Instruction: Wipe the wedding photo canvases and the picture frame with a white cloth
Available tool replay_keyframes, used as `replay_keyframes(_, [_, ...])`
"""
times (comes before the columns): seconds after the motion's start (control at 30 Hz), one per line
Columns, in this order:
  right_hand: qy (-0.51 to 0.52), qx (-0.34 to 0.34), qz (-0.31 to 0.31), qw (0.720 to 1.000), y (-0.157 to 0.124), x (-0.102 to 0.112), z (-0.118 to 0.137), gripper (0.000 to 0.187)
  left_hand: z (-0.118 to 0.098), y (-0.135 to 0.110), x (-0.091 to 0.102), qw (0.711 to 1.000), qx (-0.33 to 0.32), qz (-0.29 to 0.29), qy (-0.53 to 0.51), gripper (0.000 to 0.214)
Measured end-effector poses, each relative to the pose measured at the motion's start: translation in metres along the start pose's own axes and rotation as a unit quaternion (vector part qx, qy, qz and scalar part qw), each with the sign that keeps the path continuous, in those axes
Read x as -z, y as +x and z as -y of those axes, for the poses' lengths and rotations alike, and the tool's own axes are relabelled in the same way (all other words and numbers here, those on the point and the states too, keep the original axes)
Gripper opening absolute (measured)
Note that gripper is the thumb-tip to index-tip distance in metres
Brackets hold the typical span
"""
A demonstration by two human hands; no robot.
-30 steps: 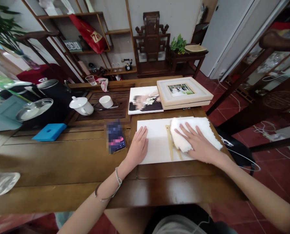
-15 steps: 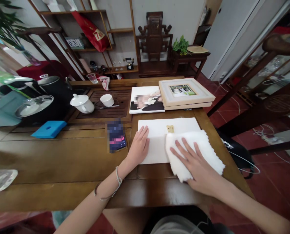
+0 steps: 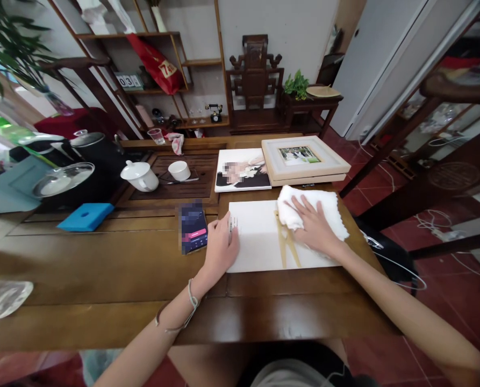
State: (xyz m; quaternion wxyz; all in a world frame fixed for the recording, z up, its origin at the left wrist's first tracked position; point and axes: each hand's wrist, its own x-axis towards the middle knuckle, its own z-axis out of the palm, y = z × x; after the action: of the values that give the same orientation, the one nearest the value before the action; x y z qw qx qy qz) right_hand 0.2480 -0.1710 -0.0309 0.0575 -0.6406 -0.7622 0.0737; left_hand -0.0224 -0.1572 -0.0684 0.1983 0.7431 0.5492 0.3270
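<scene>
A white picture frame (image 3: 259, 250) lies back up on the table in front of me. Its V-shaped, yellowish stand (image 3: 282, 248) is uncovered down to the near edge, while the top is partly under the cloth. My left hand (image 3: 221, 244) is curled round the frame's left edge, beside a small printed label. On the upper right part, my right hand (image 3: 315, 226) presses and holds a bunched white cloth (image 3: 329, 207), fingers bent over it. The cloth hides the frame's far right corner. A phone (image 3: 194, 228) with a lit screen lies left of my left hand.
Behind the frame lie a photo panel (image 3: 242, 180) and stacked pale picture frames (image 3: 304, 171). A tea tray (image 3: 143, 200) bears a lidded white bowl (image 3: 140, 176) and a small cup (image 3: 179, 171). A blue block (image 3: 85, 216) lies farther left. The table's right edge is near my right forearm.
My right hand and the cloth have moved away from me to the frame's far right, uncovering the stand. My left hand has gone from lying flat to curling round the left edge.
</scene>
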Motion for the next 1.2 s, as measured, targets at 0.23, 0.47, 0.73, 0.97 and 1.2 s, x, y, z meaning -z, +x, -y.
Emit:
replay_keyframes(0.23, [-0.021, 0.223, 0.047, 0.974, -0.015, -0.002, 0.052, 0.093, 0.008, 0.002, 0.001, 0.993, 0.046, 0.01, -0.108, 0.044])
replay_keyframes(0.47, [0.089, 0.369, 0.169, 0.91, -0.07, 0.015, 0.027, 0.096, 0.016, 0.003, -0.004, 0.985, 0.074, -0.001, -0.155, 0.042])
replay_keyframes(0.73, [0.133, 0.25, 0.042, 0.958, -0.076, 0.003, -0.01, 0.072, 0.012, 0.006, 0.0, 0.962, 0.116, 0.019, -0.246, 0.042])
replay_keyframes(0.97, [0.115, 0.267, 0.039, 0.956, -0.074, -0.001, -0.004, 0.074, 0.001, 0.011, 0.002, 0.907, 0.167, 0.027, -0.385, 0.045])
replay_keyframes(1.2, [0.094, 0.282, 0.019, 0.955, -0.063, -0.011, 0.001, 0.081, -0.008, 0.023, 0.028, 0.831, 0.268, 0.059, -0.484, 0.047])
